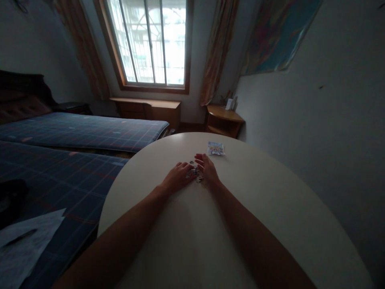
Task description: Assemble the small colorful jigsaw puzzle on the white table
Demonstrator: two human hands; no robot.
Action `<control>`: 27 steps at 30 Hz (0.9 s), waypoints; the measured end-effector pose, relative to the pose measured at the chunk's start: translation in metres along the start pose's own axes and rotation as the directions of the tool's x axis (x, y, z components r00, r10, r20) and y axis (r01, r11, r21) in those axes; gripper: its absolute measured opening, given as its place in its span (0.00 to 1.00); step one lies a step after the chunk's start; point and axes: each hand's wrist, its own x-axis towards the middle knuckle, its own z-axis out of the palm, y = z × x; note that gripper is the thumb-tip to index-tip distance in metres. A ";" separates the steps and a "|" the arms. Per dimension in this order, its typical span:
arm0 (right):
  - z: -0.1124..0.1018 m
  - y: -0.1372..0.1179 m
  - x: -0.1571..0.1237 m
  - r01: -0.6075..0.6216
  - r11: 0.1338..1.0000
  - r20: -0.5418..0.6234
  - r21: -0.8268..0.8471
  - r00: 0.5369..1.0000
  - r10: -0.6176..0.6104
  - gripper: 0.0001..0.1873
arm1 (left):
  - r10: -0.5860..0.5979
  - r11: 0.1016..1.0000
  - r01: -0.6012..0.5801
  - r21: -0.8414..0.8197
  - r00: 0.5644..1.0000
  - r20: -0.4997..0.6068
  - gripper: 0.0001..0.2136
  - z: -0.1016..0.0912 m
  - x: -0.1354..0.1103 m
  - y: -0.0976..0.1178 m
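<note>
Puzzle pieces: loose pile between both hands, toward the round table's far edge, packet beyond | left hand: curled, grip I can't tell; right hand: loosely cupped, fingers apart | best: low, light fingers, corralling strays

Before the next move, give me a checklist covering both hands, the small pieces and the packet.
1. Left hand at the small pieces: ok, on their left side.
2. Right hand at the small pieces: ok, on their right side.
3. Whether either hand grips a piece: cannot tell, too small and dark.
4. Packet clear of both hands: ok, lying beyond them on the table.
5. Visible pieces away from the table's edge: ok.
</note>
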 end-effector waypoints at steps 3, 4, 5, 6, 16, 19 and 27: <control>-0.006 -0.005 -0.002 0.021 0.989 0.056 -0.144 0.998 -0.013 0.31 | 0.013 0.997 -0.013 -0.076 1.000 -0.009 0.11 -0.004 0.001 -0.007; -0.010 -0.007 -0.003 0.028 0.980 0.098 -0.195 0.995 -0.009 0.30 | 0.008 0.994 -0.010 -0.108 1.000 -0.019 0.10 -0.004 0.001 -0.009; -0.015 -0.010 -0.006 0.038 0.970 0.149 -0.239 0.989 -0.002 0.29 | -0.001 0.990 -0.003 -0.142 0.999 -0.032 0.09 -0.004 0.002 -0.012; -0.019 -0.013 -0.010 0.049 0.961 0.199 -0.271 0.980 0.007 0.30 | -0.016 0.984 0.007 -0.180 0.999 -0.049 0.08 -0.003 0.003 -0.014; -0.005 -0.020 -0.051 0.268 0.488 0.382 -0.831 0.912 0.148 0.68 | -0.374 0.754 0.125 -0.645 0.889 -0.264 0.14 0.010 0.026 -0.039; 0.016 -0.019 -0.038 0.321 0.462 0.394 -0.827 0.917 0.068 0.64 | -0.430 0.669 0.101 -0.736 0.861 -0.273 0.17 0.014 0.034 -0.043; 0.040 -0.010 0.010 0.540 0.468 0.526 -0.700 0.833 -0.174 0.48 | -0.418 0.501 0.058 -0.864 0.890 -0.183 0.23 0.014 0.068 -0.062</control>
